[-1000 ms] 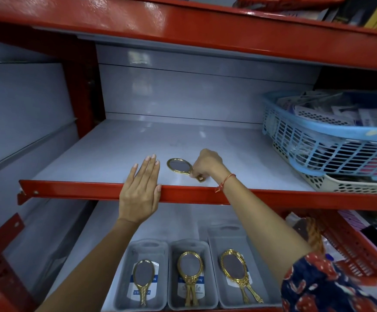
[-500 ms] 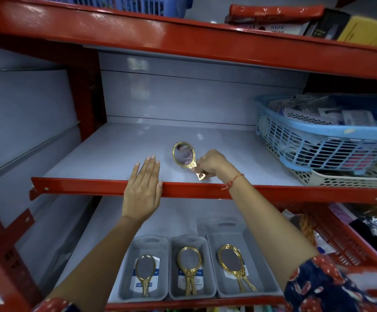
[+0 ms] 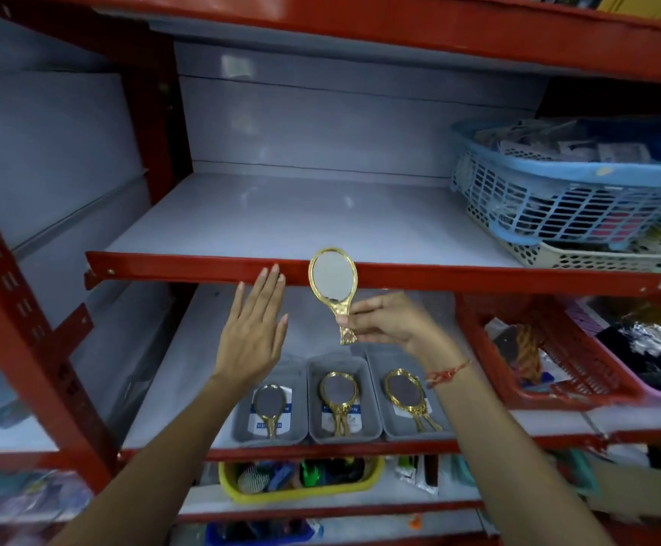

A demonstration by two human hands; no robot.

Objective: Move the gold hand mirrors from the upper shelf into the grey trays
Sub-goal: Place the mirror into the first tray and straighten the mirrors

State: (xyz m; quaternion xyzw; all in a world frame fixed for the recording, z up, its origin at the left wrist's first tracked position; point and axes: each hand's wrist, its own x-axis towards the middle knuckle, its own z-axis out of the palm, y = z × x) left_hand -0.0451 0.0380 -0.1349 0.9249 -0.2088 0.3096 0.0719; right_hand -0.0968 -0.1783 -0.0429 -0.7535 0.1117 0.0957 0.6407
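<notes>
My right hand point(image 3: 390, 323) pinched the mirror point(image 3: 333, 283) by its handle, upright, glass above my fingers point(image 3: 354, 315), directly over the trays point(image 3: 344, 366); my left hand point(image 3: 254, 340) hung flat, holding nothing.

Your held gold hand mirror point(image 3: 333, 278) stands upright, glass toward you, before the upper shelf point(image 3: 281, 226) edge; at six o'clock, three grey trays point(image 3: 345, 403) hold mirrors.

Left tray point(image 3: 242, 423) far end hidden behind left hand point(image 3: 252, 340).
</notes>
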